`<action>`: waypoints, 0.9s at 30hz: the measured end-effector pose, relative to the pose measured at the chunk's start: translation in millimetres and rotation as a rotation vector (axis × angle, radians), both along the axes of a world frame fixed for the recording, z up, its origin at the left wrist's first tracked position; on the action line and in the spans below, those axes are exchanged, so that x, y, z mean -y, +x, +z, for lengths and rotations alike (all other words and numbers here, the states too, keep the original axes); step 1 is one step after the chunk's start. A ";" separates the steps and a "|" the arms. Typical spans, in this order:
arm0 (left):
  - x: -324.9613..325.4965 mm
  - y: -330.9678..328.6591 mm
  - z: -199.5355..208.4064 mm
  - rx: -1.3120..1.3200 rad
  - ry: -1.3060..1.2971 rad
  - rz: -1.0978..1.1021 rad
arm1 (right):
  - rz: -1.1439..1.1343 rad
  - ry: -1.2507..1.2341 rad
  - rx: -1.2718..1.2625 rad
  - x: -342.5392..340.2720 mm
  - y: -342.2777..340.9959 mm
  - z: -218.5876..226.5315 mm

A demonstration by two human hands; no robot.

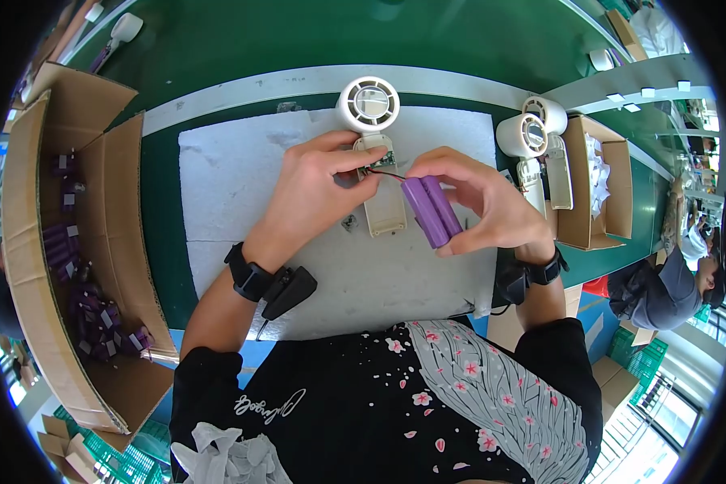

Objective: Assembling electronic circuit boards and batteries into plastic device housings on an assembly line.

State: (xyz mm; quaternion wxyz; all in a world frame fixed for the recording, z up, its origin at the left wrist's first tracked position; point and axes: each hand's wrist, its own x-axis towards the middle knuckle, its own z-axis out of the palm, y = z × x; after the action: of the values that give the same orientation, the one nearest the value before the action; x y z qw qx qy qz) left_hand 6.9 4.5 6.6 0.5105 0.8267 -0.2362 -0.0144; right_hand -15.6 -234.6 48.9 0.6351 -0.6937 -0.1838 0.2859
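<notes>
A white handheld fan (pixel 369 105) lies on a white foam sheet, its round head pointing away from me and its handle shell (pixel 385 211) opened up. Inside the handle's upper part a small green circuit board (pixel 387 159) shows. My left hand (pixel 310 181) is closed over that part, with thumb and fingers about the handle and board. My right hand (pixel 496 202) grips a purple battery pack (pixel 431 211) of two cells, tilted and held beside the handle. Thin red and black wires (pixel 389 173) run from the pack toward my left fingertips, which hide their far end.
At left stands a cardboard box (pixel 113 266) with many purple battery packs (pixel 101 323). Two more white fans (pixel 524 135) and a small carton (pixel 573 185) of white pieces are at right. The foam sheet (pixel 242 194) covers the green bench. Another person (pixel 661 290) sits far right.
</notes>
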 end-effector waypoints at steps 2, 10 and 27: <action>0.3 -0.4 1.1 0.013 -0.002 -0.001 | 0.031 -0.041 0.012 0.4 0.4 1.2; -3.1 5.1 7.1 0.062 0.070 -0.064 | -0.006 -0.313 0.288 -24.8 -11.4 -7.1; -11.5 7.0 6.6 0.015 0.045 -0.116 | -0.236 -0.467 0.802 -53.9 -39.4 -26.2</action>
State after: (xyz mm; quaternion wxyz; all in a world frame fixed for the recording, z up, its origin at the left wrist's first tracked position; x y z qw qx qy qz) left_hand 13.9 16.0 13.2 0.4882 0.8230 -0.2871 -0.0428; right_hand -55.1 -180.7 22.6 0.3694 -0.8896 -0.2650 -0.0446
